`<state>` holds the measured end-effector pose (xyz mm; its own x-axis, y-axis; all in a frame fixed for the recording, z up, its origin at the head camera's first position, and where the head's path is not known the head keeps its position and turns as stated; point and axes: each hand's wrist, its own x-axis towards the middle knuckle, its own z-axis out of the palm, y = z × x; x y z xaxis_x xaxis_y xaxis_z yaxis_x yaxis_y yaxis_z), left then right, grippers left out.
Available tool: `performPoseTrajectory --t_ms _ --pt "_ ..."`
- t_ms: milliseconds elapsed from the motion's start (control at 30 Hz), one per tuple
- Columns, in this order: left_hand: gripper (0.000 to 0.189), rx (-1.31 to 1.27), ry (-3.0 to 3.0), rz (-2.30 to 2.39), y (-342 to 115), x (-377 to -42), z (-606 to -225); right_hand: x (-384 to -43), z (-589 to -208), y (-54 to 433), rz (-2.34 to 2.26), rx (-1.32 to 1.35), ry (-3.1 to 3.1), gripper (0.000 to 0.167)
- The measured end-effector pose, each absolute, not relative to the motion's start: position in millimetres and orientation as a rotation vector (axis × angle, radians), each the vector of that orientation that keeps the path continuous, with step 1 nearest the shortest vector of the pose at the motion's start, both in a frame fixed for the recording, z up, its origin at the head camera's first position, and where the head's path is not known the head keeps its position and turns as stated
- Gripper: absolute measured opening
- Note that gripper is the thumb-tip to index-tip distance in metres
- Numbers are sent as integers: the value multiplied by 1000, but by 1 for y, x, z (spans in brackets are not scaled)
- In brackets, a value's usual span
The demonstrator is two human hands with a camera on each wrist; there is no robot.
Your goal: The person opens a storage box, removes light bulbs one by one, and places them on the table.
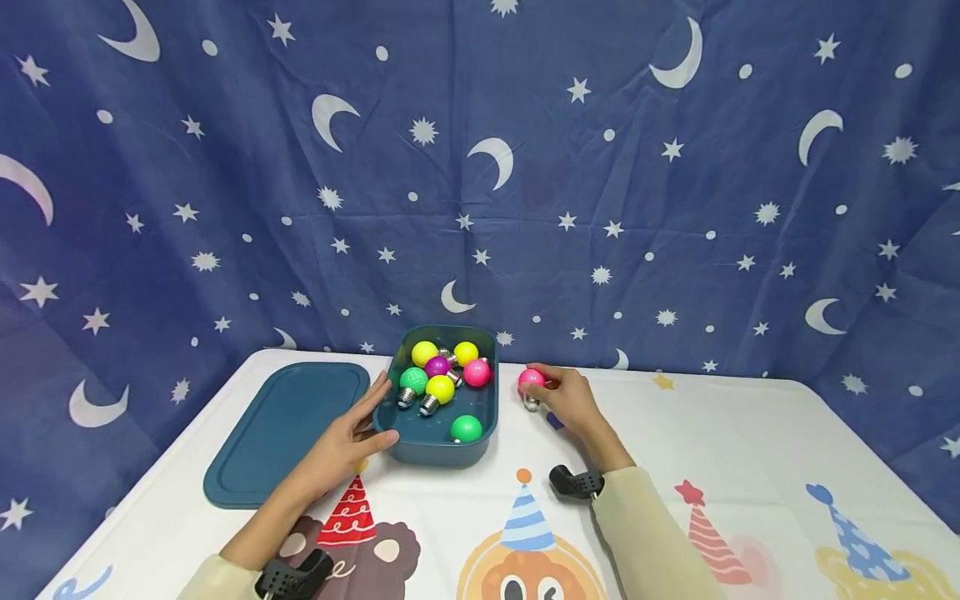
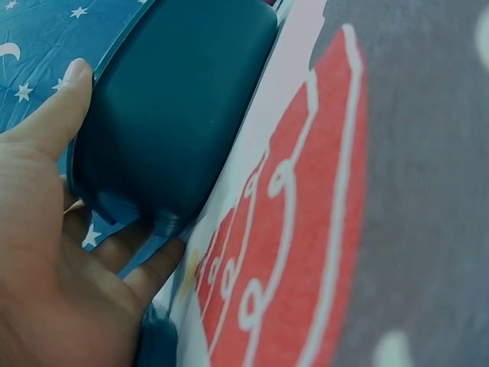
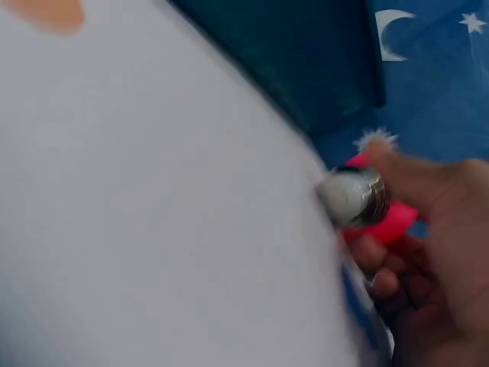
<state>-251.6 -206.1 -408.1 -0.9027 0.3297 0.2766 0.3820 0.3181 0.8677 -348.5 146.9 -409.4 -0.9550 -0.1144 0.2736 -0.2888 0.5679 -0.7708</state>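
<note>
A dark teal bin holds several round coloured light bulbs: yellow bulbs, a purple bulb, green bulbs and a pink one. My left hand rests against the bin's left side, thumb and fingers spread around its near corner. In the left wrist view the thumb lies near the rim, with the other fingers lower on the wall. Just right of the bin, my right hand pinches a pink light bulb. Its metal screw base points toward the right wrist camera.
A flat teal lid lies left of the bin. Beside the right hand is a small dark blue object, partly hidden. A white party-print cloth covers the table, and a blue moon-and-star curtain hangs behind it.
</note>
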Motion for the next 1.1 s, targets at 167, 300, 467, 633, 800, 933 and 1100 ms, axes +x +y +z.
performPoseTrajectory --t_ms 167,300,467,633,800,933,1100 --pt "76 -677 -2516 -1689 -208 -251 -408 -352 -423 144 1314 256 -2655 45" --pt "75 -668 -2506 -1697 -208 -251 -409 -353 -423 144 1315 288 -2688 50" --pt "75 -670 -2494 -1698 -209 -251 -408 -353 -420 146 1306 315 -2706 56" --pt "76 -674 -2510 -1695 -209 -250 -409 -352 -422 151 1303 333 -2718 54" --pt "75 -675 -2502 -1687 -208 -249 -409 -352 -424 154 1368 352 -2662 45" --pt "75 -665 -2500 -1690 -208 -249 -408 -352 -420 154 1382 331 -2650 39" --pt "74 -673 -2503 -1699 -208 -250 -409 -350 -419 155 1382 293 -2641 35"
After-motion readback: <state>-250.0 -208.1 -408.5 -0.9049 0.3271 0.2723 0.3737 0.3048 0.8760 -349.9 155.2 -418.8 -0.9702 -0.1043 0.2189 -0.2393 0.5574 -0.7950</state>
